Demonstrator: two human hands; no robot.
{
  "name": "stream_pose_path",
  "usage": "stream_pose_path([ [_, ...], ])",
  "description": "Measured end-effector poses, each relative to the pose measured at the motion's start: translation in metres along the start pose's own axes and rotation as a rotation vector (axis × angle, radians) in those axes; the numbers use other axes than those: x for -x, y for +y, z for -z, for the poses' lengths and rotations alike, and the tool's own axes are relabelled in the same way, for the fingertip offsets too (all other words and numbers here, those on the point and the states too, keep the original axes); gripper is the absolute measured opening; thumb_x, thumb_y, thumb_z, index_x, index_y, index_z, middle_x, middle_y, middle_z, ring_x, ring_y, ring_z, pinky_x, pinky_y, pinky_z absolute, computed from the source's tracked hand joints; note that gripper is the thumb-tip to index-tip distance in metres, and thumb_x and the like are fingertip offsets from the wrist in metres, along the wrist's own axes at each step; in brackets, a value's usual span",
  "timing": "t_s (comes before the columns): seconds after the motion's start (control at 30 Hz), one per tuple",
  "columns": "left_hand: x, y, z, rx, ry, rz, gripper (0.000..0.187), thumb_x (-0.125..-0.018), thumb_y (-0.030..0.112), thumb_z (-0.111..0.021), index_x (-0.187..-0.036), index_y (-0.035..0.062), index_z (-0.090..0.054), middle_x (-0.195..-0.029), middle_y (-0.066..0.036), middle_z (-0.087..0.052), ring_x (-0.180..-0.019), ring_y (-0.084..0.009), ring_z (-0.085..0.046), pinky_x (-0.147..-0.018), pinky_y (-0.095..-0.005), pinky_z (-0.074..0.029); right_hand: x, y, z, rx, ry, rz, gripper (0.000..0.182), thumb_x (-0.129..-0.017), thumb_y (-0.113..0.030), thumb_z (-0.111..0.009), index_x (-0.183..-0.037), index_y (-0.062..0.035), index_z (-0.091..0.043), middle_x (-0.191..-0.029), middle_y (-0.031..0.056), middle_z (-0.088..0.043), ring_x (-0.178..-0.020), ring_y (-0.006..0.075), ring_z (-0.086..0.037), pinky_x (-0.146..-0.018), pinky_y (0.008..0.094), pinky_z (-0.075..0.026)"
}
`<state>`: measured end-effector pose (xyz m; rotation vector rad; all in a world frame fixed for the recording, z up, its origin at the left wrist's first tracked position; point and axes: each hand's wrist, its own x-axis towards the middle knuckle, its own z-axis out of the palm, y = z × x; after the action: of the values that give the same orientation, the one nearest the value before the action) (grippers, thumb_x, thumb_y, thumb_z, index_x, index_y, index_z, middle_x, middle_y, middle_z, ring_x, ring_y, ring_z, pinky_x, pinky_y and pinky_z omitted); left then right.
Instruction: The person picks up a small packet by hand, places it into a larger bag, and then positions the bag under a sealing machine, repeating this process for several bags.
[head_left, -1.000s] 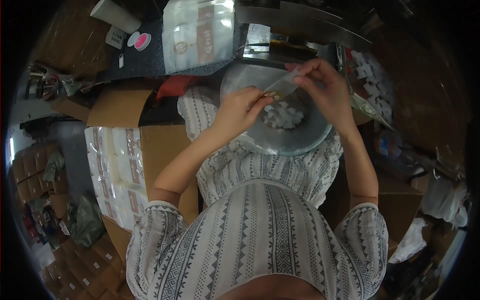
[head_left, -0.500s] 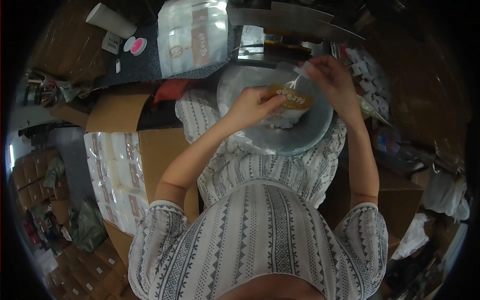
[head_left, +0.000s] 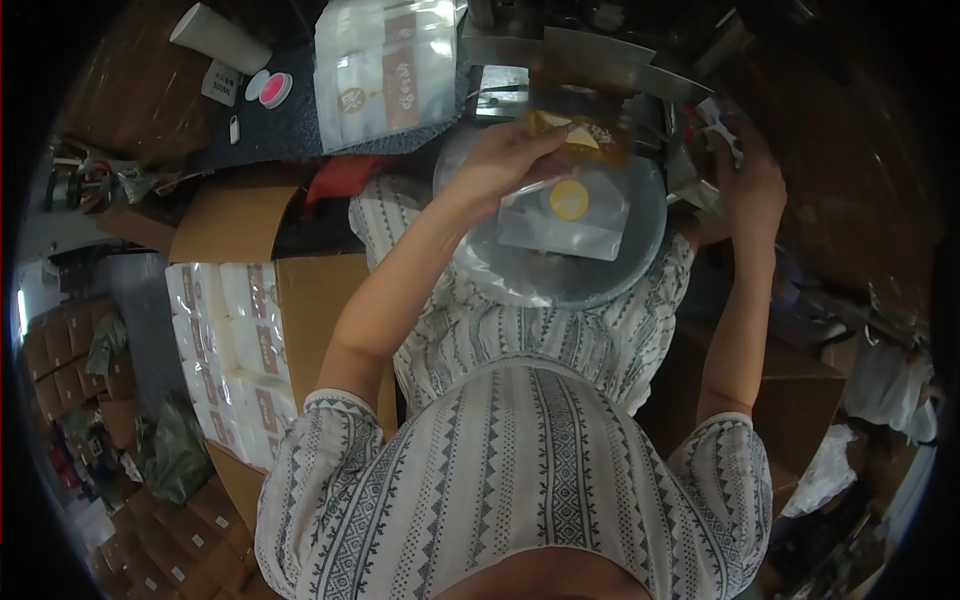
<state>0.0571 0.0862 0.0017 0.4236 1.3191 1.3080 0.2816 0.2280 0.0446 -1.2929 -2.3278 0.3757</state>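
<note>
My left hand (head_left: 505, 165) is closed on a clear plastic pouch (head_left: 545, 225) with a round yellow mark and a gold-brown printed band. The pouch hangs over a round basin (head_left: 645, 215) lined with clear plastic, which rests on my lap. What lies in the basin under the pouch is hard to make out. Off to the right, my right hand (head_left: 752, 190) is at some small white packets (head_left: 718, 130). Its fingers are dark and blurred, so whether they grip a packet does not show.
At the back left stands a large pack of printed pouches (head_left: 385, 80) on a dark mat, with a white cup (head_left: 220, 40) and an open pink tin (head_left: 273, 90) beside it. An open carton (head_left: 335, 300) of white packs stands to my left. Metal equipment (head_left: 600, 55) lies beyond the basin.
My right hand has moved right, from the pouch to the white packets. My left hand has shifted slightly up, and the pouch now shows a round yellow mark and a clear flat part.
</note>
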Motion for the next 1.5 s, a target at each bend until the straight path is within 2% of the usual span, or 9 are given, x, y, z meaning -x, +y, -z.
stream_pose_path([
  [0.13, 0.005, 0.013, 0.049, -0.377, 0.218, -0.383, 0.035, -0.089, 0.024, -0.064, -0.109, -0.0044, -0.057, -0.099, -0.016, -0.064, -0.091, -0.0249, -0.065, -0.081, -0.0336, -0.053, -0.013, 0.038, -0.021, 0.204, -0.096, 0.042, 0.026, -0.082, -0.014, -0.057, -0.108, -0.0100, -0.059, -0.104, 0.0184, -0.064, -0.093, 0.0395, -0.062, -0.076, 0.0476, -0.051],
  [0.2, 0.002, 0.004, 0.089, -1.562, 0.829, -0.849, 0.043, -0.084, 0.023, -0.067, -0.118, 0.0005, -0.052, -0.115, -0.017, -0.059, -0.109, -0.0289, -0.057, -0.095, -0.0428, -0.041, -0.016, 0.038, -0.022, 0.170, -0.120, 0.024, 0.026, -0.081, -0.011, -0.057, -0.107, -0.0097, -0.058, -0.106, 0.0187, -0.063, -0.094, 0.0399, -0.061, -0.077, 0.0480, -0.050],
  [0.3, 0.017, -0.030, 0.093, -1.751, 0.727, -0.887, 0.051, -0.078, 0.022, -0.071, -0.122, 0.0042, -0.050, -0.121, -0.013, -0.055, -0.114, -0.0289, -0.050, -0.099, -0.0458, -0.032, -0.021, 0.038, -0.026, 0.144, -0.126, 0.001, 0.028, -0.079, -0.007, -0.056, -0.107, -0.0084, -0.058, -0.105, 0.0202, -0.062, -0.096, 0.0404, -0.060, -0.080, 0.0481, -0.049],
  [0.43, 0.029, -0.025, 0.109, -1.640, 0.711, -0.817, 0.051, -0.075, 0.020, -0.072, -0.120, 0.0061, -0.052, -0.114, -0.011, -0.058, -0.104, -0.0276, -0.055, -0.091, -0.0425, -0.037, -0.023, 0.049, -0.033, 0.058, -0.051, 0.207, 0.032, -0.077, -0.002, -0.054, -0.108, -0.0046, -0.058, -0.105, 0.0225, -0.061, -0.100, 0.0404, -0.058, -0.085, 0.0456, -0.046],
  [0.87, 0.071, -0.005, 0.064, -1.235, 0.639, -0.918, 0.008, -0.081, 0.006, -0.066, -0.088, 0.0036, -0.065, -0.080, -0.011, -0.059, -0.067, -0.0322, -0.059, -0.058, -0.0373, -0.047, 0.003, -0.029, 0.011, -0.356, -0.094, 0.007, 0.020, -0.082, -0.006, -0.057, -0.102, -0.0037, -0.061, -0.097, 0.0176, -0.062, -0.085, 0.0360, -0.063, -0.073, 0.0400, -0.051],
  [1.13, 0.075, 0.000, 0.024, -1.236, 0.477, -1.029, 0.008, -0.078, 0.005, -0.067, -0.086, 0.0062, -0.066, -0.076, -0.009, -0.059, -0.065, -0.0291, -0.060, -0.056, -0.0357, -0.047, 0.021, -0.083, -0.012, -0.521, -0.174, 0.612, 0.017, -0.084, -0.004, -0.059, -0.101, -0.0033, -0.062, -0.096, 0.0120, -0.064, -0.080, 0.0290, -0.065, -0.066, 0.0320, -0.051],
  [1.33, 0.050, -0.016, 0.015, -1.106, 0.079, -0.878, 0.009, -0.084, 0.008, -0.065, -0.091, 0.0022, -0.067, -0.082, -0.011, -0.065, -0.064, -0.0245, -0.062, -0.057, -0.0324, -0.047, 0.015, -0.067, -0.015, -0.618, -0.474, 0.221, 0.021, -0.088, -0.008, -0.061, -0.108, -0.0022, -0.063, -0.098, 0.0069, -0.066, -0.090, 0.0152, -0.063, -0.078, 0.0278, -0.049],
  [1.4, 0.037, -0.017, 0.007, -0.576, 0.000, -0.310, 0.020, -0.087, 0.018, -0.065, -0.092, -0.0008, -0.067, -0.088, -0.011, -0.067, -0.069, -0.0165, -0.066, -0.057, -0.0304, -0.050, 0.011, -0.057, -0.017, -0.596, -0.339, 0.196, 0.022, -0.088, -0.009, -0.061, -0.109, -0.0025, -0.063, -0.097, 0.0059, -0.066, -0.088, 0.0133, -0.062, -0.078, 0.0274, -0.048],
  [1.5, 0.004, -0.002, 0.008, -0.375, -0.040, -0.160, 0.026, -0.088, 0.020, -0.064, -0.094, -0.0060, -0.066, -0.090, -0.011, -0.068, -0.076, -0.0121, -0.067, -0.061, -0.0271, -0.052, 0.005, -0.042, -0.010, -0.494, -0.171, 0.169, 0.025, -0.088, -0.011, -0.061, -0.112, -0.0032, -0.062, -0.094, 0.0065, -0.067, -0.086, 0.0134, -0.063, -0.076, 0.0279, -0.049],
])
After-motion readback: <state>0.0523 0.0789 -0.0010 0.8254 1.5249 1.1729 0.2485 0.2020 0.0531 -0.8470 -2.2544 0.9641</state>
